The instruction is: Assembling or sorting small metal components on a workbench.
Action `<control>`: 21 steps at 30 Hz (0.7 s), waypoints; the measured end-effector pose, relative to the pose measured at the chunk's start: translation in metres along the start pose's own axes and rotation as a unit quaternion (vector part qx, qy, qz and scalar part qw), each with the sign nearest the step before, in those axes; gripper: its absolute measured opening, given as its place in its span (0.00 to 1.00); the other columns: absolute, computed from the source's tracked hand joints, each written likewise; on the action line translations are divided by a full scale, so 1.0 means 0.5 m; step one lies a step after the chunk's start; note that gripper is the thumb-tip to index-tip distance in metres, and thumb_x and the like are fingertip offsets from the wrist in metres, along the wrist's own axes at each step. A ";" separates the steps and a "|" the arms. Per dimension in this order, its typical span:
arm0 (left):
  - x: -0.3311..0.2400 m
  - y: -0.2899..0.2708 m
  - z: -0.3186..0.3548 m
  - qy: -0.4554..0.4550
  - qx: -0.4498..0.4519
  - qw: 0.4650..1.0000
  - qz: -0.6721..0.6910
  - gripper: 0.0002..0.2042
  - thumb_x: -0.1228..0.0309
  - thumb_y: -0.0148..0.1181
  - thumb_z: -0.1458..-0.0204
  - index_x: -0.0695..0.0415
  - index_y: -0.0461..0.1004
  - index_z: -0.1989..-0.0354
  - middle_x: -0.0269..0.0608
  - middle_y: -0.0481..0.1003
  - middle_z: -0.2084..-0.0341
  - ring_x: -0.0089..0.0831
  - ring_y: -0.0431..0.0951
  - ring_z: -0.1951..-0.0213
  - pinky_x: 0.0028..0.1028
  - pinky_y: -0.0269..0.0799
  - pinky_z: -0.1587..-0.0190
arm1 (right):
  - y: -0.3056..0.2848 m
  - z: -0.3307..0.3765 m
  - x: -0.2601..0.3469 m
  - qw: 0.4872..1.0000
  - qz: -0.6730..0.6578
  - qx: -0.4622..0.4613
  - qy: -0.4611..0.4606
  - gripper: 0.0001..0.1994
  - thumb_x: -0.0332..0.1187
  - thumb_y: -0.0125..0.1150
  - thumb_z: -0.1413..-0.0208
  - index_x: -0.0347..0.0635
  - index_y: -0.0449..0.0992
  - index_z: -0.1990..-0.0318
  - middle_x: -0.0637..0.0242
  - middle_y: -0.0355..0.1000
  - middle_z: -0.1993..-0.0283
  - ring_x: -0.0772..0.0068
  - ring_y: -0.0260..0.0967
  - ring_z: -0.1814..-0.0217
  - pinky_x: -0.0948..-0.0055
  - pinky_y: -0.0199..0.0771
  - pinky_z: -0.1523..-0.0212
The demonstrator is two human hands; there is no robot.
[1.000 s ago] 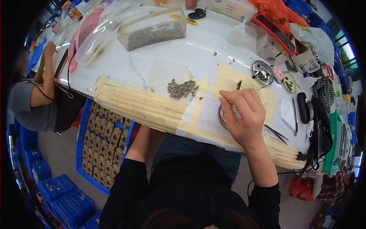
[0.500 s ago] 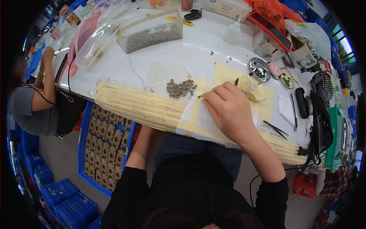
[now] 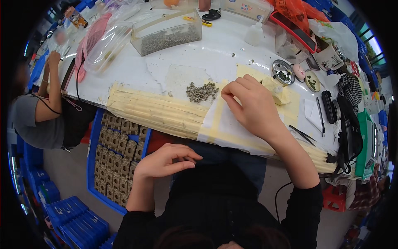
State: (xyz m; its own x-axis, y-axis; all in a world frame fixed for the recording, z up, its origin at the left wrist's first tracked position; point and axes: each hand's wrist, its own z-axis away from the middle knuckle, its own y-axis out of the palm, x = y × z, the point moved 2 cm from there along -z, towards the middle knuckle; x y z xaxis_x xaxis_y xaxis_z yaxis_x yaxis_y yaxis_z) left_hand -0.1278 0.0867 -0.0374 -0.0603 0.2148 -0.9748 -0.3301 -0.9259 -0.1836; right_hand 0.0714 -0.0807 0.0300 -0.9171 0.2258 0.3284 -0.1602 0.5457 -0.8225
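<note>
My right hand (image 3: 253, 104) hovers over the paper-covered table edge, thumb and forefinger pinched together. Whatever may be between those fingertips is too small to make out. Just left of them lies a loose pile of small grey-brown metal-looking pieces (image 3: 201, 91), partly beside a thin clear sheet (image 3: 182, 76). My left hand (image 3: 168, 160) is in front of the table edge, above my lap, with its fingers stretched out, thumb apart and nothing held. To the right of my right hand sits a pale yellow tape-wrapped block (image 3: 277, 92).
A clear bin (image 3: 166, 41) of similar pieces stands at the back. Tweezers (image 3: 302, 135), a black pen (image 3: 320, 117) and a round metal dish (image 3: 283, 71) with dark green bits lie right. Below left is a blue crate (image 3: 93, 174) of brown parts. Another person (image 3: 37, 112) sits far left.
My left hand has come out from under the table edge to above my lap. My right hand has shifted slightly up and right in view, still pinched. The view has moved a little.
</note>
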 end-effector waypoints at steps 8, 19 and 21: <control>-0.110 0.003 -0.149 0.131 -0.270 0.890 0.342 0.09 0.75 0.59 0.38 0.66 0.76 0.52 0.45 0.81 0.64 0.25 0.81 0.65 0.24 0.79 0.61 | -0.049 0.025 0.018 0.899 -0.403 -0.026 0.170 0.04 0.28 0.62 0.41 0.36 0.79 0.63 0.68 0.75 0.66 0.78 0.70 0.67 0.77 0.70 0.64; -0.119 0.031 -0.232 0.152 -0.169 0.871 0.435 0.07 0.75 0.59 0.39 0.67 0.78 0.56 0.45 0.81 0.66 0.27 0.83 0.66 0.24 0.81 0.62 | -0.098 0.057 0.029 0.978 -0.021 -0.186 -0.087 0.16 0.20 0.66 0.61 0.38 0.80 0.59 0.67 0.72 0.68 0.66 0.70 0.71 0.70 0.71 0.72; -0.123 0.029 -0.242 0.147 -0.154 0.875 0.435 0.08 0.75 0.59 0.38 0.67 0.78 0.56 0.45 0.81 0.66 0.27 0.83 0.66 0.24 0.81 0.62 | -0.105 0.063 0.024 0.980 -0.049 -0.181 -0.064 0.15 0.19 0.66 0.58 0.38 0.80 0.59 0.66 0.73 0.68 0.66 0.70 0.71 0.71 0.71 0.72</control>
State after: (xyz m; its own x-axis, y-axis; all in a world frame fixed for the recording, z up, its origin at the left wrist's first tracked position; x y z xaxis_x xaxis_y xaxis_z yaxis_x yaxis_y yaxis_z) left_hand -0.0151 0.0224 0.0045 0.0976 -0.6599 -0.7450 -0.0076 -0.7491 0.6625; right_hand 0.0571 -0.1321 0.0625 -0.9457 0.0684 0.3178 -0.1306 0.8152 -0.5642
